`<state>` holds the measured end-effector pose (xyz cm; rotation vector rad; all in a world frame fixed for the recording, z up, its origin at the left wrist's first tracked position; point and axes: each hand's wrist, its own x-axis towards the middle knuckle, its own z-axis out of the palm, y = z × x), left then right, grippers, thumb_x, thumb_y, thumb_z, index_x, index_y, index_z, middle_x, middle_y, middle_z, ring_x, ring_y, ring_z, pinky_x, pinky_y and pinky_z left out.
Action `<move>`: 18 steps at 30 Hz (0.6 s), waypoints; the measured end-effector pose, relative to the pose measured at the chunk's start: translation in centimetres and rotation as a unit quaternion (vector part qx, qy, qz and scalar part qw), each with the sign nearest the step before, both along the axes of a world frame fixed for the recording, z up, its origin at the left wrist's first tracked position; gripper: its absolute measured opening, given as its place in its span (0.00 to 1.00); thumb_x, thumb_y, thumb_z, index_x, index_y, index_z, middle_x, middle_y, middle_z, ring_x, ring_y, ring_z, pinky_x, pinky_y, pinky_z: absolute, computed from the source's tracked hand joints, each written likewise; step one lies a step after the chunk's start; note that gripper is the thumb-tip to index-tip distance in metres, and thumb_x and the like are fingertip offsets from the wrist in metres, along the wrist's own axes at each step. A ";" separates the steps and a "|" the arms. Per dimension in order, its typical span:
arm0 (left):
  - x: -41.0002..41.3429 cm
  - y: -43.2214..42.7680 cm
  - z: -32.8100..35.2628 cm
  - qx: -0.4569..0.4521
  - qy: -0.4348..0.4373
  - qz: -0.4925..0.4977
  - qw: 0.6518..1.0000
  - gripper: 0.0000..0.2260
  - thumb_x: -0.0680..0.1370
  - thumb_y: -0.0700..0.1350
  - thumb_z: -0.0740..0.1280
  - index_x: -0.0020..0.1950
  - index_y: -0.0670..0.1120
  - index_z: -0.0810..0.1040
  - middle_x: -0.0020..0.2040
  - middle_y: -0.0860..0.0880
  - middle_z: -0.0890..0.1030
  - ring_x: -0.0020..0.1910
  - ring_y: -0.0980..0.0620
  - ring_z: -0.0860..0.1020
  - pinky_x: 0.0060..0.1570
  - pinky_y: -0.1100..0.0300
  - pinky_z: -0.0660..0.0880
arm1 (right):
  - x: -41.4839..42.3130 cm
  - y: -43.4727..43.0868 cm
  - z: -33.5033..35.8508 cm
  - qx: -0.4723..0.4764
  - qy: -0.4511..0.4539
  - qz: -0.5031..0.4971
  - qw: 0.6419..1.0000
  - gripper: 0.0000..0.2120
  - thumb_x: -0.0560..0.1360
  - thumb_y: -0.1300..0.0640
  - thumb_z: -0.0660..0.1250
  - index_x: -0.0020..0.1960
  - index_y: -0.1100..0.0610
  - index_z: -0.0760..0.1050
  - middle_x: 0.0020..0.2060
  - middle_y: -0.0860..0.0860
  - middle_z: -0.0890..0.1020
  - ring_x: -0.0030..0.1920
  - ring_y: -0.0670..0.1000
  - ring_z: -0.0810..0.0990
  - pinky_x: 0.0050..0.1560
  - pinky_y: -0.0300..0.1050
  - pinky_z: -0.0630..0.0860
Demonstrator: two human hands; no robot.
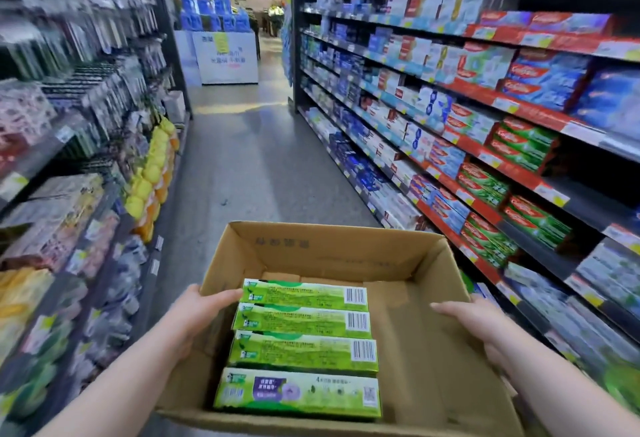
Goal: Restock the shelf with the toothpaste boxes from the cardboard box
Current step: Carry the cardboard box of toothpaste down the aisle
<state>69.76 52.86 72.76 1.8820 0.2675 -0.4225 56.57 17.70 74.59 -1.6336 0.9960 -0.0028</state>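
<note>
An open cardboard box (332,249) is carried in front of me at waist height. Several green toothpaste boxes (304,322) lie side by side along its left half; the right half shows bare cardboard. My left hand (199,312) grips the box's left wall, fingers curled over the edge. On the opposite wall my right hand (474,322) holds on, fingers reaching inside. To my right runs the toothpaste shelf (485,159), filled with red, green and blue boxes.
A grey aisle floor (249,166) stretches ahead between two shelf rows. The left shelves (69,159) hold packets and yellow items. A display stand with blue bottles (221,52) blocks the aisle's far end. Dark gaps show on the right shelves near me.
</note>
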 end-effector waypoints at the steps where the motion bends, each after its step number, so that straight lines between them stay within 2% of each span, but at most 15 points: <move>1: 1.8 -0.4 0.2 0.003 -0.001 0.006 1.000 0.28 0.65 0.52 0.76 0.58 0.41 0.71 0.51 0.41 0.78 0.48 0.43 0.77 0.44 0.53 0.73 | 2.6 -0.6 -0.1 0.003 -0.006 0.005 1.000 0.33 0.68 0.56 0.72 0.68 0.59 0.62 0.45 0.58 0.76 0.39 0.58 0.78 0.34 0.48 0.75; 3: 5.6 -1.0 0.5 0.010 0.004 0.030 1.000 0.30 0.64 0.52 0.77 0.59 0.39 0.72 0.52 0.40 0.79 0.49 0.41 0.77 0.44 0.53 0.74 | 7.6 -1.7 -0.1 -0.001 0.005 0.021 1.000 0.31 0.65 0.54 0.74 0.64 0.58 0.66 0.47 0.59 0.79 0.42 0.59 0.80 0.40 0.52 0.79; 5: 9.4 -1.8 1.2 0.000 0.025 0.048 0.999 0.34 0.58 0.56 0.78 0.57 0.40 0.74 0.50 0.39 0.81 0.46 0.41 0.80 0.44 0.51 0.77 | 12.5 -2.5 0.6 0.001 0.015 0.038 0.999 0.27 0.65 0.53 0.74 0.60 0.59 0.67 0.48 0.59 0.78 0.44 0.59 0.80 0.42 0.52 0.79; 8: 15.2 -2.4 1.6 -0.002 0.039 0.063 0.997 0.39 0.47 0.60 0.76 0.53 0.43 0.76 0.46 0.40 0.83 0.42 0.41 0.83 0.43 0.46 0.80 | 19.6 -3.6 1.7 -0.002 -0.002 0.057 0.998 0.23 0.68 0.57 0.72 0.58 0.62 0.67 0.44 0.58 0.76 0.38 0.56 0.77 0.32 0.45 0.73; 10: 18.5 -2.7 2.3 -0.002 0.039 0.074 0.997 0.40 0.48 0.59 0.76 0.55 0.42 0.74 0.48 0.41 0.82 0.43 0.42 0.82 0.44 0.47 0.80 | 23.9 -3.7 2.1 0.008 -0.013 0.066 0.998 0.22 0.69 0.58 0.71 0.58 0.62 0.66 0.42 0.57 0.75 0.36 0.54 0.75 0.30 0.44 0.70; 12: 22.2 -3.0 2.9 0.004 0.041 0.081 0.996 0.40 0.49 0.58 0.75 0.57 0.42 0.73 0.48 0.41 0.82 0.43 0.42 0.81 0.43 0.50 0.79 | 28.2 -4.0 2.3 0.006 -0.015 0.073 0.997 0.21 0.70 0.60 0.71 0.57 0.62 0.65 0.38 0.55 0.74 0.35 0.54 0.75 0.30 0.44 0.70; 15: 28.6 -3.3 3.0 -0.007 0.043 0.078 0.996 0.44 0.48 0.59 0.75 0.59 0.41 0.72 0.48 0.40 0.82 0.42 0.41 0.82 0.39 0.50 0.80 | 34.5 -4.1 2.4 0.009 -0.007 0.077 0.997 0.20 0.70 0.59 0.71 0.55 0.63 0.65 0.36 0.55 0.74 0.35 0.55 0.76 0.30 0.45 0.71; 18: 35.6 -3.8 2.6 -0.014 0.032 0.069 0.997 0.41 0.53 0.58 0.76 0.61 0.40 0.71 0.48 0.41 0.80 0.41 0.42 0.80 0.40 0.52 0.78 | 41.1 -4.1 1.7 0.009 -0.007 0.064 0.998 0.19 0.70 0.60 0.70 0.54 0.59 0.63 0.35 0.55 0.74 0.34 0.56 0.76 0.30 0.46 0.71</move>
